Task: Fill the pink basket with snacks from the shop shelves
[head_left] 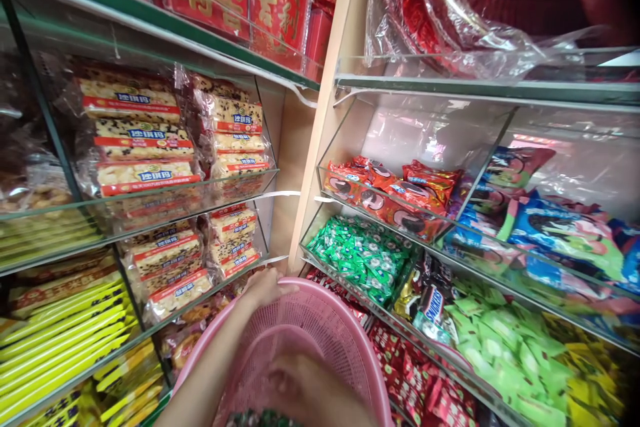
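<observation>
A large pink mesh basket (373, 353) fills the bottom middle, tilted toward me, with small dark green wrapped pieces (260, 419) at its bottom edge. My left hand (266, 287) lies on the far rim of the basket, its fingers closed round that rim. My right hand (295, 373) is inside the basket, above the wrapped pieces; motion blur smears its fingers, so whether they hold anything cannot be told. Just beyond the basket, to the right, a glass bin holds green wrapped candies (357, 257).
Left shelves (210, 197) hold packaged bars (150, 177) and yellow packets (65, 347). On the right are red packets (400, 193), blue packets (565, 233), light green candies (505, 347) and red candies (425, 380). Glass edges and a wooden post (313, 127) stand close beyond the basket.
</observation>
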`<state>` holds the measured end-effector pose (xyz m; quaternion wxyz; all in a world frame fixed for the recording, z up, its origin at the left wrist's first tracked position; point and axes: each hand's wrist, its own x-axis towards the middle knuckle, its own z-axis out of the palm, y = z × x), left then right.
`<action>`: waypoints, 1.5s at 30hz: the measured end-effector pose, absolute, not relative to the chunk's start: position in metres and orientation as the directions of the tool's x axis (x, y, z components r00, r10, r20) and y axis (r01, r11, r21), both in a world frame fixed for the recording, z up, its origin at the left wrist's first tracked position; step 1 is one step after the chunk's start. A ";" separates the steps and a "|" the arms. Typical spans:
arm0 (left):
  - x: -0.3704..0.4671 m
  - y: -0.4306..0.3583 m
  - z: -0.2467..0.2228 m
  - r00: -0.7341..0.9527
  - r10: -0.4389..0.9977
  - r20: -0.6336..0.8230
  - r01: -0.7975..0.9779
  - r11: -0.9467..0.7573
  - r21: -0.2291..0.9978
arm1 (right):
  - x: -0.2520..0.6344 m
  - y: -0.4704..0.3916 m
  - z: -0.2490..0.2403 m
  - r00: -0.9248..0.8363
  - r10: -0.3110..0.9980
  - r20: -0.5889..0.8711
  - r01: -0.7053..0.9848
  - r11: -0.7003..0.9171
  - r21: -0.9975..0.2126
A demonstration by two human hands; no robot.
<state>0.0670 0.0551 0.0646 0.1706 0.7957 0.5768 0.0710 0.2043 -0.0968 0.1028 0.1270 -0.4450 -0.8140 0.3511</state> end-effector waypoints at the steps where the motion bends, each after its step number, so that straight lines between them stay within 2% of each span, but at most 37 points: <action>1: 0.066 0.055 0.066 0.319 0.944 -0.087 0.895 -0.270 0.354 | 0.213 -0.092 0.118 -0.529 0.847 -0.051 0.662 0.374 -0.649; 4: 0.064 0.053 0.068 0.311 0.947 -0.087 0.898 -0.262 0.354 | 0.243 -0.074 0.175 -0.454 0.889 0.056 0.776 0.426 -0.465; 7: 0.064 0.051 0.070 0.317 0.945 -0.083 0.894 -0.268 0.358 | 0.270 -0.051 0.223 -0.356 0.932 0.070 0.916 0.363 -0.170; 10: 0.062 0.050 0.071 0.312 0.946 -0.085 0.895 -0.263 0.360 | 0.289 -0.031 0.244 -0.288 0.956 -0.052 0.955 0.291 0.063; 13: 0.060 0.049 0.071 0.303 0.949 -0.089 0.898 -0.253 0.359 | 0.297 -0.023 0.242 -0.151 0.961 -0.230 0.964 0.195 0.179; 16: 0.060 0.049 0.071 0.305 0.948 -0.091 0.897 -0.254 0.362 | 0.299 -0.023 0.229 -0.079 0.946 -0.316 0.968 0.149 0.204; 20: 0.061 0.048 0.071 0.310 0.947 -0.089 0.895 -0.259 0.363 | 0.302 -0.020 0.210 -0.040 0.940 -0.339 0.964 0.126 0.233; 33: 0.061 0.048 0.067 0.311 0.947 -0.083 0.893 -0.261 0.366 | 0.317 -0.003 0.208 -0.182 0.948 -0.262 0.960 0.228 0.161; 45: 0.059 0.050 0.066 0.307 0.948 -0.084 0.897 -0.259 0.358 | 0.314 -0.007 0.196 -0.154 0.966 -0.210 0.955 0.200 0.218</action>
